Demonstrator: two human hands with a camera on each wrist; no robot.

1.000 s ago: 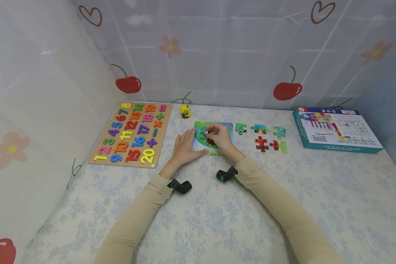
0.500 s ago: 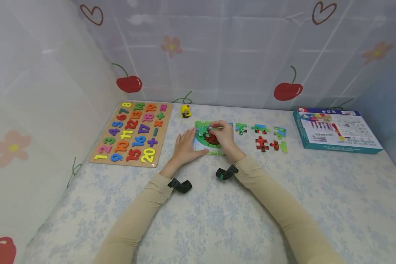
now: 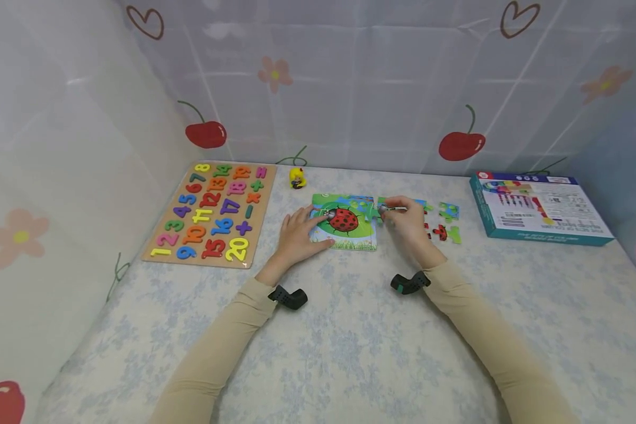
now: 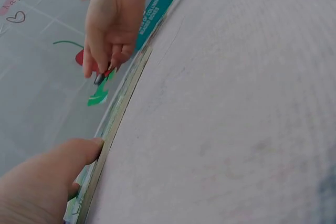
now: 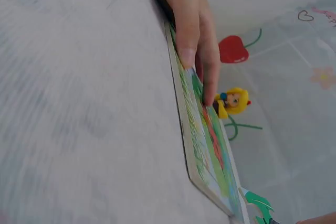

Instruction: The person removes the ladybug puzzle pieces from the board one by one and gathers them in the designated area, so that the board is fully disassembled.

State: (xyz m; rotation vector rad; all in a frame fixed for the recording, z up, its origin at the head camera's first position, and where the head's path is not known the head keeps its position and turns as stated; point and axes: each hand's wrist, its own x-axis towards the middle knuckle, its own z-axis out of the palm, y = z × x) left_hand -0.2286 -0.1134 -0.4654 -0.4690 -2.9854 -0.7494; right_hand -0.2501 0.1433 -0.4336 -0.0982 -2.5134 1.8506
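Observation:
A ladybug puzzle board (image 3: 350, 242), with a red ladybug on green, lies flat on the table in the head view. My left hand (image 3: 295, 237) rests on its left side, fingers spread and thumb at the front edge. In the right wrist view, that hand's fingertips (image 5: 209, 99) touch the picture. Just past the board's right edge, my right hand (image 3: 410, 228) pinches a puzzle piece (image 4: 98, 97), green with a grey part. Beside that hand lie loose puzzle pieces, among them a blue-green one (image 3: 449, 211) and a red one (image 3: 440, 232); the hand hides others.
A wooden number board (image 3: 244, 263) with colourful digits lies at the left. Behind the puzzle stands a small yellow-haired figure (image 3: 297, 178). At the back right lies a teal-edged box (image 3: 540, 206). A printed curtain (image 3: 371, 88) closes off the back.
My right hand has moved right, off the board, with the puzzle piece still pinched, so the ladybug picture shows more fully. The left hand's index finger now reaches further over the picture.

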